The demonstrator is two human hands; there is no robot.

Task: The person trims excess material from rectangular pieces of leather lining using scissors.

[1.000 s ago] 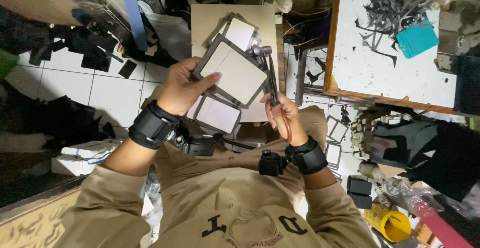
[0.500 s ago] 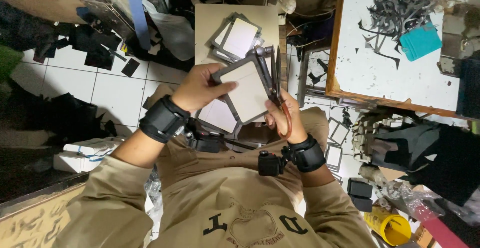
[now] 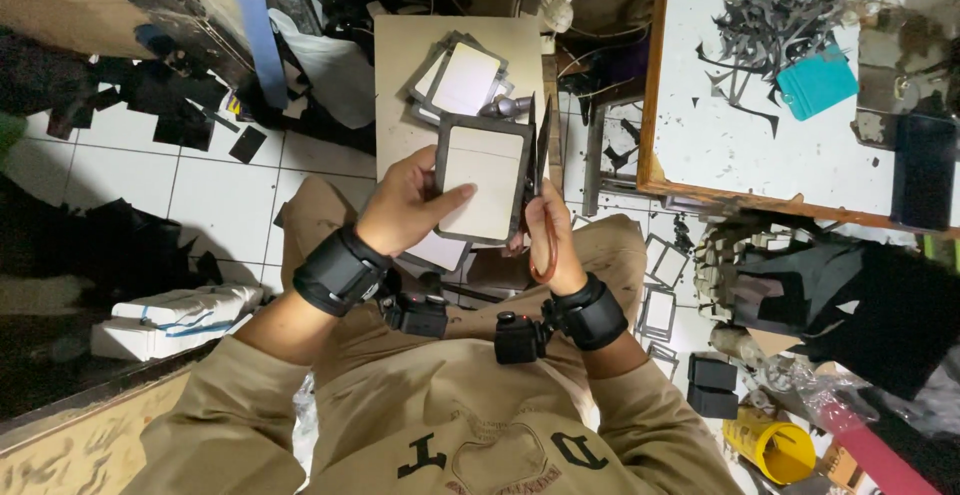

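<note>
1. I'm seeing the left hand [image 3: 410,205] gripping a dark-framed rectangular card [image 3: 483,180] with a pale centre: thumb lying across its face, fingers behind it.
2. The card is being held up over the lap, just in front of the near edge of the small beige table [image 3: 400,85], upright and facing the camera.
3. The right hand [image 3: 548,240] is closed on a pair of scissors [image 3: 541,185] with reddish handles; the blades are pointing away from the body and running along the card's right edge, touching or just beside it, can't tell which.
4. A stack of similar framed cards [image 3: 462,77] is lying near the far right corner of the small table, a small grey metal piece [image 3: 505,107] just beside it.
5. On the right, a white table [image 3: 700,145] is carrying dark cut strips [image 3: 775,15] and a teal card [image 3: 818,81].
6. More empty frames [image 3: 662,275] are lying on the floor beside the right knee.
7. Both wrists are wearing black straps.
</note>
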